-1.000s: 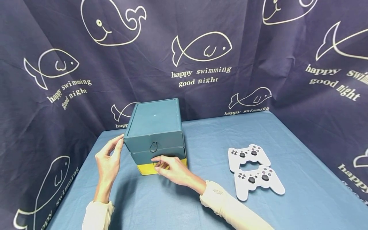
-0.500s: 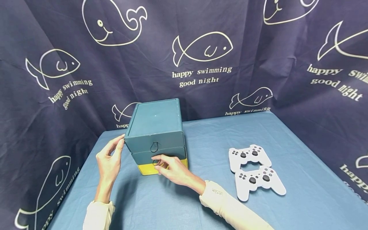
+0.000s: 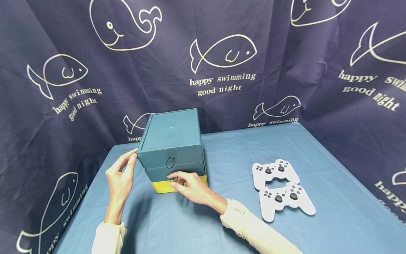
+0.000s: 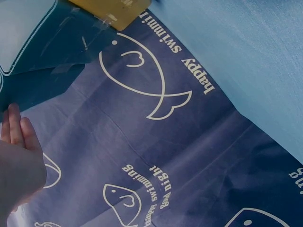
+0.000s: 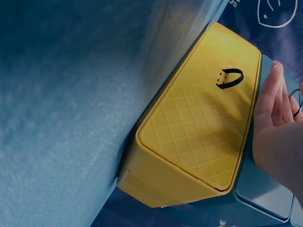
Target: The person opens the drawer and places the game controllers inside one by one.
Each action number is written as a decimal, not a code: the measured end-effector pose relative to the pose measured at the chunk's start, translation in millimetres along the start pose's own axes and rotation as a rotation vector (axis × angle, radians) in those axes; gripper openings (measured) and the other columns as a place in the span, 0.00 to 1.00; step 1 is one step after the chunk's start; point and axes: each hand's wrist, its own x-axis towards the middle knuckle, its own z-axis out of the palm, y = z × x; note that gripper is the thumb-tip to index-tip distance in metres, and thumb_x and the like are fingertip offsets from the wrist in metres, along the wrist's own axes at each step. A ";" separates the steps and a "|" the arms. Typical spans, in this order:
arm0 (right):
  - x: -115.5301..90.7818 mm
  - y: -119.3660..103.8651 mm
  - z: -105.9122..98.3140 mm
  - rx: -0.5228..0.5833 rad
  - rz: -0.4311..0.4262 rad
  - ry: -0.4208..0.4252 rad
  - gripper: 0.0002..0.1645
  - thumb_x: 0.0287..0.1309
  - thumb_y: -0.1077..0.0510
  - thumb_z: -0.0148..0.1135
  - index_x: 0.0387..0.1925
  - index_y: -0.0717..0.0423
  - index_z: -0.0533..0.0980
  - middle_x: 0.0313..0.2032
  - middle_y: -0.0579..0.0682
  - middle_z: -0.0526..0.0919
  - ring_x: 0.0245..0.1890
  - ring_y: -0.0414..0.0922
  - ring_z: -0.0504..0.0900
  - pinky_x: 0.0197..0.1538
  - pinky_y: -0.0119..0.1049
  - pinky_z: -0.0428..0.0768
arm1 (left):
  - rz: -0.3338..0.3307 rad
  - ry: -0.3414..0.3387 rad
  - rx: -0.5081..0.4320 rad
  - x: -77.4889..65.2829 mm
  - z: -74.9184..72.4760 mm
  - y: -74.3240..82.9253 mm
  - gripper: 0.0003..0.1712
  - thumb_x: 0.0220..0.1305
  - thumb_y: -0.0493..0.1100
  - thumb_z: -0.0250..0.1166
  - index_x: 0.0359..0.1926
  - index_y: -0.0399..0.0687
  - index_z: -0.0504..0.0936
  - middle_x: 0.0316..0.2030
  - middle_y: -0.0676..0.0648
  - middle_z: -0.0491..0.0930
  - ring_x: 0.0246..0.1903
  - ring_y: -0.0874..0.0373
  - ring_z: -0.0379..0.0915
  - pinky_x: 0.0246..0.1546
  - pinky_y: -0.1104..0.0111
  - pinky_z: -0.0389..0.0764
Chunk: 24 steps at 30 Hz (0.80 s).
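A stack of three small drawers stands at the back left of the table. The top drawer point(image 3: 187, 154) and the middle drawer point(image 3: 155, 173) are teal; the bottom drawer point(image 5: 189, 127) is yellow with a quilted front. My right hand point(image 3: 193, 188) is at the middle drawer's front, and its thumb and fingers pinch that drawer's thin black pull loop point(image 5: 294, 100). At the stack's left front edge, the fingertips of my left hand point(image 3: 120, 180) press against the teal side, fingers nearly straight. The drawers all look closed.
Two white game controllers lie at the right of the table, the rear controller point(image 3: 274, 171) touching the front controller point(image 3: 287, 201). A dark blue curtain point(image 3: 222, 106) printed with fish hangs behind the light blue tablecloth point(image 3: 234, 155). Another black pull loop point(image 3: 170, 162) hangs on the top drawer.
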 end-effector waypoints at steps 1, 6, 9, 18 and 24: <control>-0.2 -0.2 -0.4 0.001 0.000 -0.002 0.15 0.71 0.61 0.64 0.56 0.59 0.82 0.35 0.57 0.88 0.30 0.36 0.84 0.37 0.29 0.80 | 0.000 -0.001 0.001 0.1 0.1 0.0 0.14 0.69 0.29 0.66 0.53 0.40 0.89 0.46 0.40 0.88 0.43 0.72 0.82 0.48 0.77 0.77; -2.1 -0.7 -1.4 -0.005 0.013 -0.005 0.14 0.71 0.60 0.63 0.55 0.57 0.83 0.37 0.56 0.88 0.33 0.37 0.84 0.39 0.30 0.80 | 0.006 0.002 -0.002 0.0 0.4 0.1 0.14 0.69 0.29 0.66 0.53 0.39 0.89 0.46 0.39 0.88 0.43 0.72 0.82 0.48 0.77 0.77; -3.5 -1.6 -1.2 -0.020 0.018 -0.003 0.14 0.70 0.58 0.63 0.55 0.54 0.83 0.38 0.53 0.88 0.35 0.34 0.83 0.40 0.31 0.80 | 0.012 0.005 -0.007 0.1 0.7 0.1 0.14 0.69 0.29 0.66 0.52 0.38 0.89 0.46 0.39 0.88 0.42 0.72 0.83 0.48 0.77 0.77; -11.7 -8.1 0.0 -0.018 -0.007 -0.009 0.14 0.72 0.58 0.63 0.55 0.58 0.83 0.38 0.49 0.87 0.39 0.33 0.81 0.40 0.30 0.81 | 0.001 0.001 0.005 1.0 0.3 -0.6 0.14 0.69 0.30 0.67 0.54 0.40 0.89 0.47 0.40 0.88 0.45 0.70 0.83 0.49 0.77 0.77; -17.6 -10.9 2.4 0.005 0.008 -0.027 0.13 0.72 0.59 0.63 0.54 0.53 0.83 0.36 0.38 0.85 0.39 0.32 0.81 0.42 0.30 0.82 | 0.004 0.000 0.007 0.1 0.3 -1.8 0.14 0.69 0.31 0.67 0.53 0.39 0.89 0.47 0.40 0.88 0.46 0.69 0.83 0.49 0.77 0.77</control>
